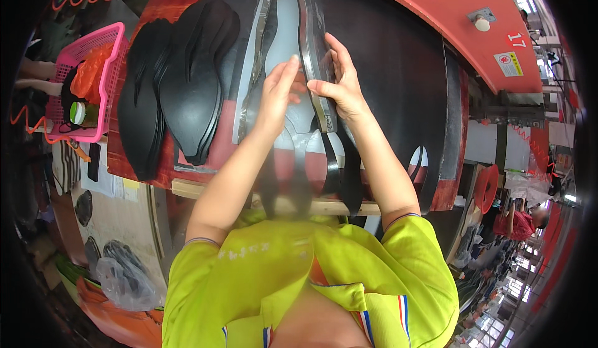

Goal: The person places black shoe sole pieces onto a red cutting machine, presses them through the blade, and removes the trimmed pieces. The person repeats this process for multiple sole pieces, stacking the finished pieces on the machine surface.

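Observation:
A long sole-shaped cutting die [309,42] with a metal rim is tipped up on its edge above the work surface. My right hand [342,89] is closed on it, thumb over the near edge and fingers along the right side. My left hand [280,92] is just left of the die, fingers apart and partly curled, with nothing visible in them; whether the fingertips touch the die I cannot tell. Under both lies a black sheet [392,67]. A pale sole-shaped patch [286,30] shows left of the die. Narrow black strips [332,167] of the sheet reach toward me.
Stacked black sole-shaped pieces [190,86] lie to the left on the red table [143,170]. Beyond them is a pink basket [116,55] with an orange bag. A red machine beam [448,18] crosses the far right. In the right background sits a person in red [517,222].

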`<state>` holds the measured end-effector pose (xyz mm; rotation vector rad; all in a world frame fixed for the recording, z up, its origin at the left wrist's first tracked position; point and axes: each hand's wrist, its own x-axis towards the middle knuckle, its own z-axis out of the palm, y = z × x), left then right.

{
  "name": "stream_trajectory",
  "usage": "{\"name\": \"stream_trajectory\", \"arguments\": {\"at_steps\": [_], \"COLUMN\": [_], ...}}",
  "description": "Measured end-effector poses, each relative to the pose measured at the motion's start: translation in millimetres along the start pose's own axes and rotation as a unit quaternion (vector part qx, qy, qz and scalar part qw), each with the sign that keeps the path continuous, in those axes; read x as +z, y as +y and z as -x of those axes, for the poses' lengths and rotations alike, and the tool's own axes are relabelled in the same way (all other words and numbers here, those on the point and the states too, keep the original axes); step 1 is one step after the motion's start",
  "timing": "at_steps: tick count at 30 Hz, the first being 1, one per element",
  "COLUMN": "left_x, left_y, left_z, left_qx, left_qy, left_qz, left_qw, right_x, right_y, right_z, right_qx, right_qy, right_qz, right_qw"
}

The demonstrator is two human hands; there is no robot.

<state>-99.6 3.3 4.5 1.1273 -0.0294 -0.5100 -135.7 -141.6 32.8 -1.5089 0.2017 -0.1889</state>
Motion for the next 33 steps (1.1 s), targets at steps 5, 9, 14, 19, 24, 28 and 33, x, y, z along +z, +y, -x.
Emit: {"name": "stream_trajectory", "arguments": {"at_steps": [5, 9, 14, 19, 24, 28, 33], "left_x": [11, -4, -33, -44, -46, -45, -43], "left_y": [2, 5, -2, -11, -11, -7, -6], "left_z": [-5, -14, -20, -19, -19, -25, -37], "left_qx": [0.031, 0.148, 0.187, 0.286, 0.258, 0.324, 0.286], "left_qy": [-0.024, -0.019, 0.086, 0.116, 0.125, 0.147, 0.116], "left_qz": [-0.02, -0.246, -0.466, -0.493, -0.477, -0.463, -0.425], "left_qw": [0.999, 0.958, 0.861, 0.813, 0.83, 0.812, 0.851], "right_x": [-5, -8, -24, -48, -68, -66, -61], "right_y": [2, 6, 4, -5, -17, -11, 3], "right_z": [6, 3, 1, 0, 13, 32, 22], "right_qx": [0.009, -0.008, 0.004, -0.003, -0.037, -0.006, -0.002], "right_qy": [0.005, -0.001, -0.012, 0.007, 0.064, 0.102, 0.081], "right_qz": [-0.087, -0.077, -0.159, -0.174, 0.152, 0.457, 0.57], "right_qw": [0.996, 0.997, 0.987, 0.985, 0.986, 0.883, 0.818]}}
